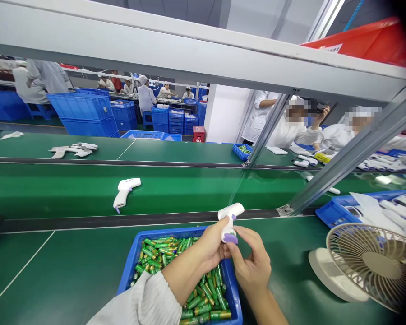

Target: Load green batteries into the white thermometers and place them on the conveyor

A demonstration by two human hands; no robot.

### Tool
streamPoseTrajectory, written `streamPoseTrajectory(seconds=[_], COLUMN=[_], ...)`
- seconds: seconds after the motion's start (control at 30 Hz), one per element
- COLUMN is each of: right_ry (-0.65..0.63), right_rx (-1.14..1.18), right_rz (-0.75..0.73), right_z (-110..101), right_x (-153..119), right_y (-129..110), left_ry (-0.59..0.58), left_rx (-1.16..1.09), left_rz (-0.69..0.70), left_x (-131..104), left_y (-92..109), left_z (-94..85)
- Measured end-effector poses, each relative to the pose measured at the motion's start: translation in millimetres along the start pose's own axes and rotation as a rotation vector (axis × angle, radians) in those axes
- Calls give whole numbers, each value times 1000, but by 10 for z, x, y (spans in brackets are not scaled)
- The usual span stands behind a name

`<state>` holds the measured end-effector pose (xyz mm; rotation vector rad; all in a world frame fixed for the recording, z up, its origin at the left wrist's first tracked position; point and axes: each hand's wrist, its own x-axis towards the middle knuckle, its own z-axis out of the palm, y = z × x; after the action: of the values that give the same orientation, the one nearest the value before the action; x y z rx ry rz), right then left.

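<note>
A white gun-shaped infrared thermometer (230,211) with a purple trigger is gripped by the handle in my left hand (211,241), above the bin's far right corner. Its purple battery cover (230,238) stands out at the handle's bottom, and a bit of green shows beside it. My right hand (255,266) is closed, its thumb and forefinger pinching at the handle's lower end by the cover. Whether a battery is between those fingers is hidden. Under my hands stands a blue bin (127,266) filled with loose green-and-gold batteries (160,249).
Another thermometer (124,192) lies on the green conveyor belt (54,189). A beige fan (372,266) and a blue tray (328,212) of white parts stand at right. A metal post (341,162) slants down to the bench. Co-workers sit across the line.
</note>
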<state>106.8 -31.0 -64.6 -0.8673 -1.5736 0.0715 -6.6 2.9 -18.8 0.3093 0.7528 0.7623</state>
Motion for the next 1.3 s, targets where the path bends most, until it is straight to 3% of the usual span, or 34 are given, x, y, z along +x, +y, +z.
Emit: streamPoseTrajectory(seconds=[0.1,0.27,0.43,0.53,0.7,0.83,0.93,1.03,1.13,1.3], right_ry=[7,29,-2,-43,-73,-360,-485,-524,-548,-670], right_rx=[36,271,397,304,62,24,-64,-112,-128,-243], right_rz=[92,336,413,430,328,139,52,-8,-25,-93], right_z=[26,104,152,176,159,107,91,98,102,108], right_x=[1,-6,-35,-64,-56,18,59,64,55,68], right_y=[2,-8,13,17,-73,-158,-186,-182,-163,-198], left_ry=[-39,-46,-18,36,296,479,686,995,1194,1204], left_rx=[14,-22,-21,125,494,632,768,856,875,823], left_rz=[8,139,199,177,321,371,469,551,526,449], left_x=[22,-2,-40,-11,211,377,314,156,75,156], left_y=[-16,-62,-99,57,624,997,1248,1497,1621,1569], left_z=[-5,39,59,6,-255,-587,-855,-1115,-1308,-1430])
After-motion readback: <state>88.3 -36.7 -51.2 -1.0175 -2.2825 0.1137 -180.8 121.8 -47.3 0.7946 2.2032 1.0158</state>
